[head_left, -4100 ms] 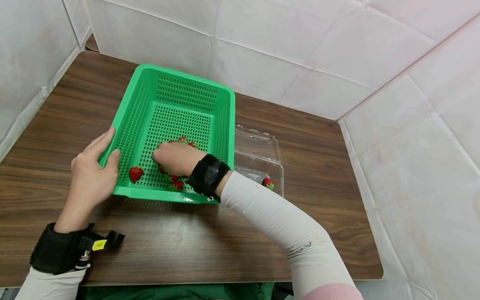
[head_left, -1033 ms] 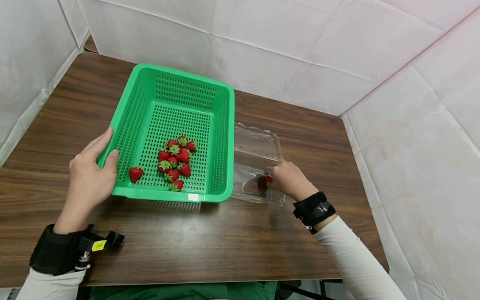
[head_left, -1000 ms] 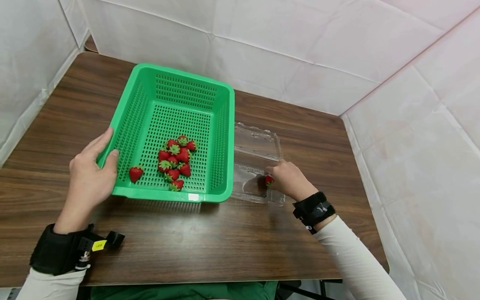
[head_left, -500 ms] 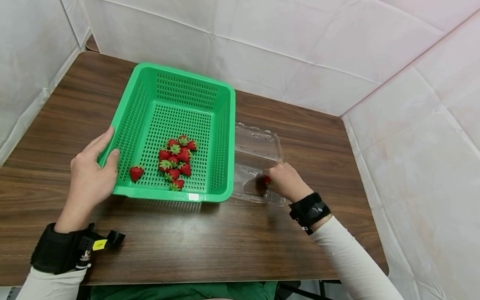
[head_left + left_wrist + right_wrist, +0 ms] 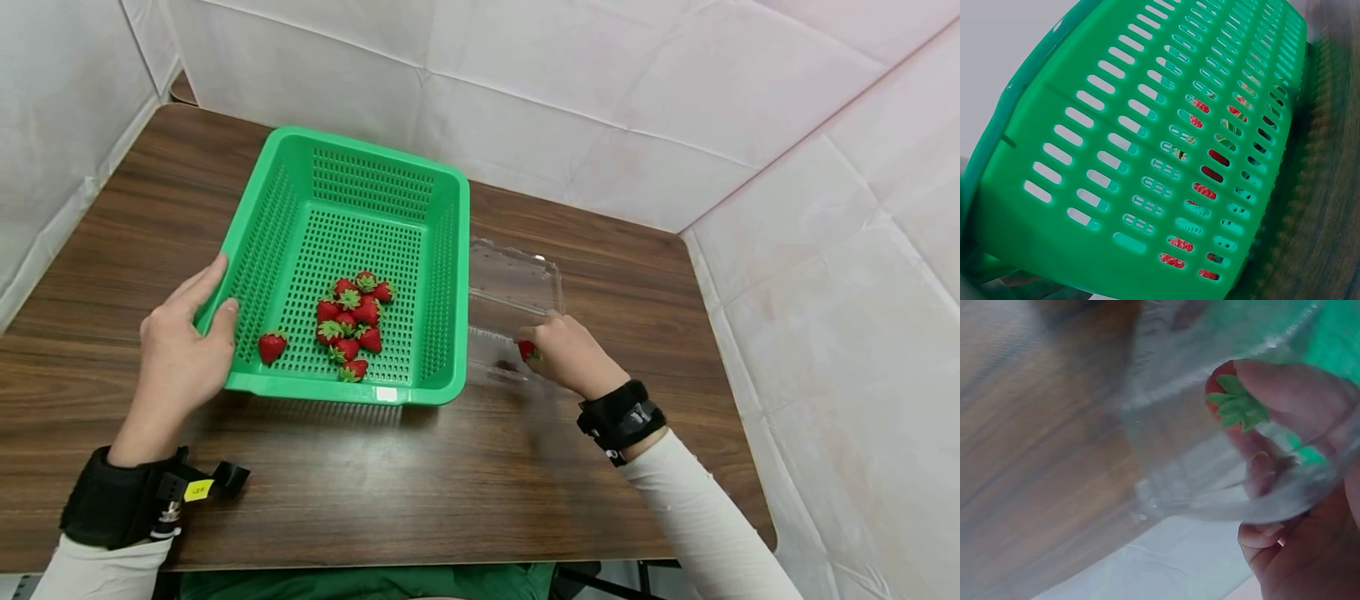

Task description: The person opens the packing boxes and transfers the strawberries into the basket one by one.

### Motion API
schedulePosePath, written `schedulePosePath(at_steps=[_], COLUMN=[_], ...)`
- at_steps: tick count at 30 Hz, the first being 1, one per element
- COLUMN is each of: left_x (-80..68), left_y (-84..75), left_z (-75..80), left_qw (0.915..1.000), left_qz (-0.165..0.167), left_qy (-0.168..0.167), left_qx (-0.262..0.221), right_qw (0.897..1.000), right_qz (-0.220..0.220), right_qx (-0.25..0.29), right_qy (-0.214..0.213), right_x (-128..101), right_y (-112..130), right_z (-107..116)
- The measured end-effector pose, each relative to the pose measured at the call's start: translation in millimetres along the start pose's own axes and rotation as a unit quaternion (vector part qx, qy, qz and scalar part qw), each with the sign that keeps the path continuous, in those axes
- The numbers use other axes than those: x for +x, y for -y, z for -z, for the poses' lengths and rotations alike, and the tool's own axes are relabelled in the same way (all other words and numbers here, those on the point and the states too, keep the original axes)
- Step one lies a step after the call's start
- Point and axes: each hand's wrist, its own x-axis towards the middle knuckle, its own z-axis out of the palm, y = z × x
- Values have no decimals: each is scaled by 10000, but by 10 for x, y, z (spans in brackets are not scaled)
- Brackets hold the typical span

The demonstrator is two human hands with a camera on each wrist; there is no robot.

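The only lettering is on a small yellow tag (image 5: pixel 198 490) on the left wrist strap (image 5: pixel 120 504) (at about 7 o'clock in the head view), too small to read.

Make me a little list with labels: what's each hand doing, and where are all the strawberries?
Left hand: grips the green basket at its near left corner.
Right hand: pinches one strawberry at the clear plastic box.
Strawberries in basket: a cluster, with one loose strawberry to its left.
Table: dark wood.
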Motion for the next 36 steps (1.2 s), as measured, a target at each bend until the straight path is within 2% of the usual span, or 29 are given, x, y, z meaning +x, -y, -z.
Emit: schedulePosePath(at_steps=[11,21,36], left_x=[-10,-5,-3], left_y=[-6,-7,13], left_z=[4,6,5], left_qw=[9999,10000,9999], left_qz=[49,36,11], left_qy=[98,54,98], left_qx=[32,39,-39], right_qw=[9981,9946,9916], right_qz=[176,452,804], right_qx=[-159,0,84], right_qy=[-568,-934,-1013], right_x=[129,259,534], right_y=[81,225,581], right_z=[325,582,873])
